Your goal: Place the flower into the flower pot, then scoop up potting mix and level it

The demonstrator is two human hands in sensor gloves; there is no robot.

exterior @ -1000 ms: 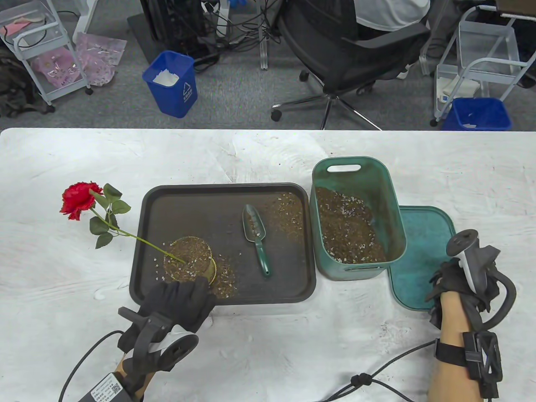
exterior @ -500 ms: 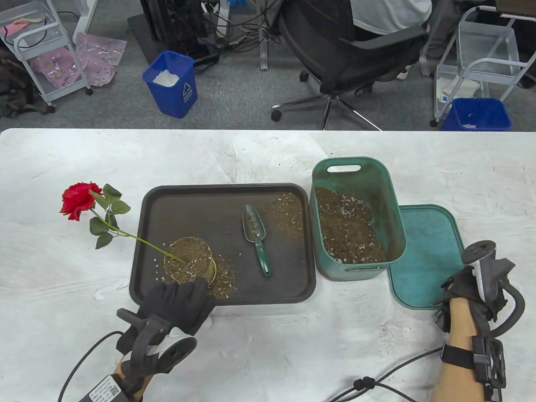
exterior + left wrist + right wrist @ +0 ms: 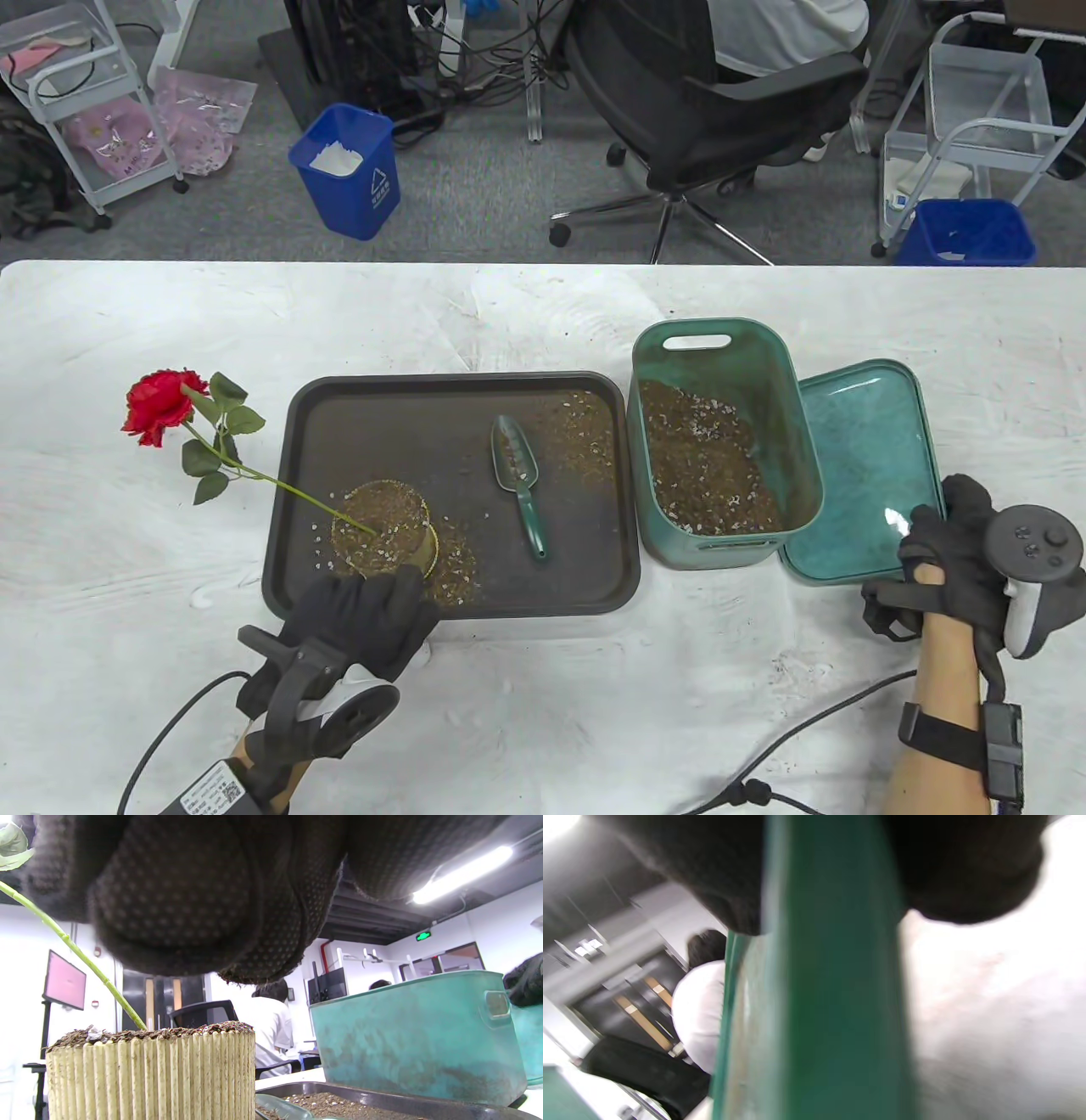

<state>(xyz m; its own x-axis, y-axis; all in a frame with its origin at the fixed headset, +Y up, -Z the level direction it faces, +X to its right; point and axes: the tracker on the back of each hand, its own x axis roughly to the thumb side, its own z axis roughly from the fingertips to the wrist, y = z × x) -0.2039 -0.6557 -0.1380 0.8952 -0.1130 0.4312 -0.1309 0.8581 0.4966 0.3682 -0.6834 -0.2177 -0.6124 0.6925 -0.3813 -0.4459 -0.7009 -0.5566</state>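
Two gloved hands of mine are at the table's near edge, well apart. My left hand [image 3: 361,615] rests at the near side of the flower pot [image 3: 382,531], fingers curved around its ribbed, cream-coloured wall; the contact itself is covered by the glove, so how firmly I hold it I cannot tell. The pot is round and full to the rim with brown, grainy potting mix [image 3: 148,1033] with pale flecks. It stands in the near left corner of a dark, smooth rectangular tray [image 3: 450,407] with rounded corners. The flower [image 3: 157,406], a red rose with green leaves, has its thin green stem stuck in the mix and leans far to the left, out over the white wrinkled table cover [image 3: 543,722]. My right hand [image 3: 946,548] grips the near right corner of the teal lid [image 3: 865,458], thumb on top, and the lid is tilted up beside the teal bin [image 3: 721,340]. In the right wrist view the lid is only a blurred green band between dark glove shapes. The bin is rectangular with a cut handle slot and holds more mix; its wall looks worn and dusty. A small green scoop [image 3: 517,475] lies in the tray, with loose mix spilled around it. Behind the table stand an office chair [image 3: 721,110] and two blue waste bins [image 3: 349,170].
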